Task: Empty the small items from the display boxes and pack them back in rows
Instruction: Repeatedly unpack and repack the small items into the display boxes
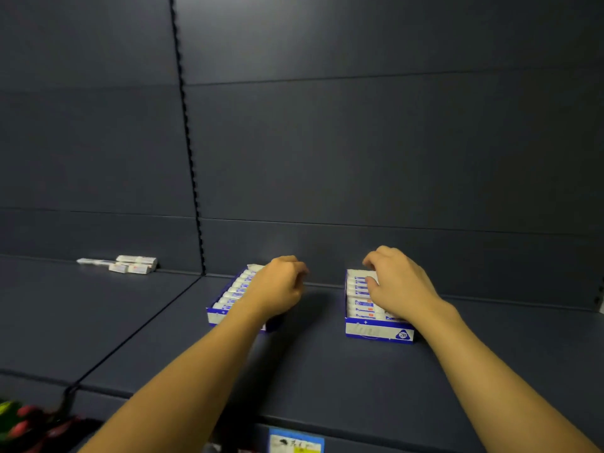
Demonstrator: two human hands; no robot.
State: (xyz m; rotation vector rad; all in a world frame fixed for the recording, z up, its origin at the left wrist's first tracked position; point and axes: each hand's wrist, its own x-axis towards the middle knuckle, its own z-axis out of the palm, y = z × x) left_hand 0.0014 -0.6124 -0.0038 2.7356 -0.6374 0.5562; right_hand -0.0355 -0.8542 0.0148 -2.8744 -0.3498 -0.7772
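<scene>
Two blue-and-white display boxes on the dark shelf (327, 371), side by side but apart: left box (225, 313) at about 7 o'clock of frame centre, right box (379, 331) at about 5 o'clock. Both packed with small white items in neat rows (358, 289), long sides touching. A few loose packs (134, 264) far off at 9 o'clock, against the back panel.

Left hand (277, 289) draped over the right half of the left box, fingers curled down past its far edge; grip looks clenched on the box wall, though the fingertips sit hidden. Right hand (398, 286) over the right box, fingers curled onto the top rows, thumb pressed to the items; grasping the box or only its contents — cannot tell for sure.

Judged from full boxes and no pile on the shelf: emptying step, at its very start. Next move likely calls for a firm hold on each box, a tilt toward bare shelf at 6 o'clock, and a controlled spill so nothing slides off the front edge.
</scene>
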